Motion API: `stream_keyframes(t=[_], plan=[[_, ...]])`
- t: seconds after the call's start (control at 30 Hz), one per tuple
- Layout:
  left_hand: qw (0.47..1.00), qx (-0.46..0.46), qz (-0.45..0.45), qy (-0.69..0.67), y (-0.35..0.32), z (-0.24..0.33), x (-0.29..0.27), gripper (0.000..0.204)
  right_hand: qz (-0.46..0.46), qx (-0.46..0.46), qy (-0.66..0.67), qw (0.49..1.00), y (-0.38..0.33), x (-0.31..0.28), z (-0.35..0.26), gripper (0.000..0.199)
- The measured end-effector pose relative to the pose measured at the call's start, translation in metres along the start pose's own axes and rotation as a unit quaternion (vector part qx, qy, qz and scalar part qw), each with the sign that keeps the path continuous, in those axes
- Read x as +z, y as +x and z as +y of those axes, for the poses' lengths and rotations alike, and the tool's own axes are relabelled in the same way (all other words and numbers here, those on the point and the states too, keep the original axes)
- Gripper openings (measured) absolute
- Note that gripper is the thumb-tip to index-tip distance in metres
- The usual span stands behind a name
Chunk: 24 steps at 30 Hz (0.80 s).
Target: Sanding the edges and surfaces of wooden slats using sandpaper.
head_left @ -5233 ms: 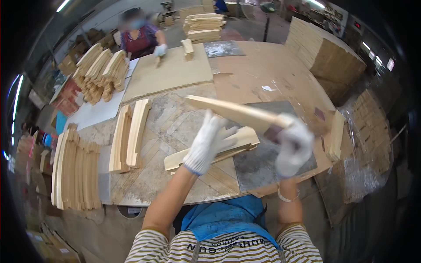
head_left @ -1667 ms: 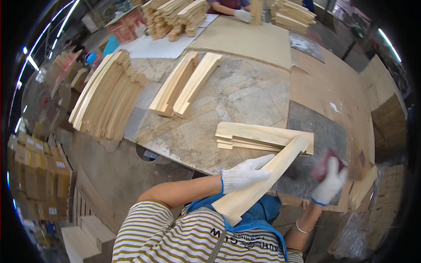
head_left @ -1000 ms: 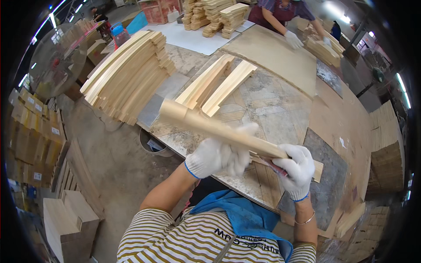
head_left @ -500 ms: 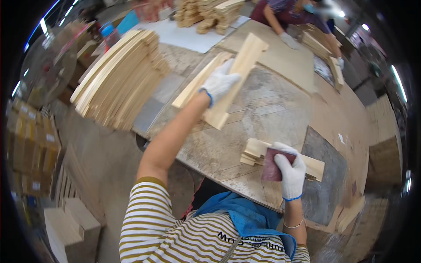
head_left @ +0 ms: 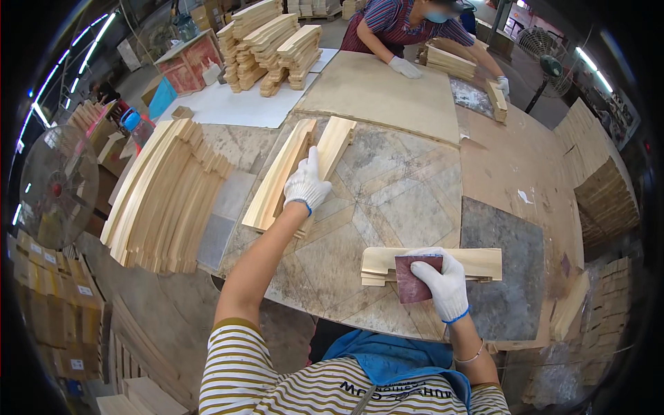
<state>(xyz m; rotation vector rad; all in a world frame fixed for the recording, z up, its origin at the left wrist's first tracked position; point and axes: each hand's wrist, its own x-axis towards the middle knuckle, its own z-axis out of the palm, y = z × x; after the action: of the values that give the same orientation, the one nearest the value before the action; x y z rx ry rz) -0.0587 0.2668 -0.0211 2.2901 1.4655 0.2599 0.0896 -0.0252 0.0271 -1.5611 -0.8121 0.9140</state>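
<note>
Pinching maroon pad (head_left: 409, 286) — right hand (head_left: 448, 289), short stack (head_left: 479, 261) just beyond. Left hand (head_left: 308, 187) on paired boards (head_left: 277, 181), grip unclear; board row (head_left: 162, 200) farther left. Seemingly midway — finished count can't be told.

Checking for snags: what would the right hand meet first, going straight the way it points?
Probably the stacked wooden pieces, which the right hand and its dark red pad overlap in view; depth is unclear, so it might pass above.
</note>
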Motion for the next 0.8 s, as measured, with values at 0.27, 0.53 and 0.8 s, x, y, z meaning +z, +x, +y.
stream_keyframes(t=[0.27, 0.53, 0.8], plan=[[0.998, 0.029, 0.048, 0.005, 0.002, -0.005, 0.011, 0.086, 0.143, -0.058, -0.001, 0.988, 0.001, -0.048, -0.003, 0.019], [0.992, 0.084, 0.081, 0.039, 0.002, -0.012, -0.003, 0.085, 0.428, -0.111, 0.072, 0.894, -0.018, -0.181, 0.048, 0.031], [0.89, 0.449, -0.062, 0.045, -0.122, 0.17, 0.066, 0.093, 0.364, 0.046, 0.115, 0.923, 0.005, -0.176, 0.067, 0.031]])
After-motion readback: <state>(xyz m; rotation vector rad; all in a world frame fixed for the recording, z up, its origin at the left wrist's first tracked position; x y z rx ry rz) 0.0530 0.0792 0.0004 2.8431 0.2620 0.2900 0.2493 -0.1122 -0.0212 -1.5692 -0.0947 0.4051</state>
